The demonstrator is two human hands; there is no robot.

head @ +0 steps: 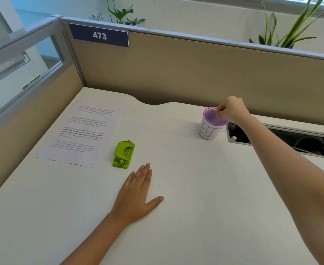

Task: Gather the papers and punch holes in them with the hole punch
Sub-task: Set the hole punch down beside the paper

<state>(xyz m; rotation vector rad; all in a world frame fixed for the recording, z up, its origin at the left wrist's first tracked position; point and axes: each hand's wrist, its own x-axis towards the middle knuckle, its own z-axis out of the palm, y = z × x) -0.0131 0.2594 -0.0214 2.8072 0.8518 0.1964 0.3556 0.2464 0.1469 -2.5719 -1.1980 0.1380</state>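
On the desk (195, 188), the papers (79, 134) lie flat left of the punch (123, 155), long axis running away, as does the punch's. The left hand (138, 194) rests flat, fingers spread, near the punch. Far right, the right hand (231, 109), arm outstretched, pinches closed over the cup (211, 124).
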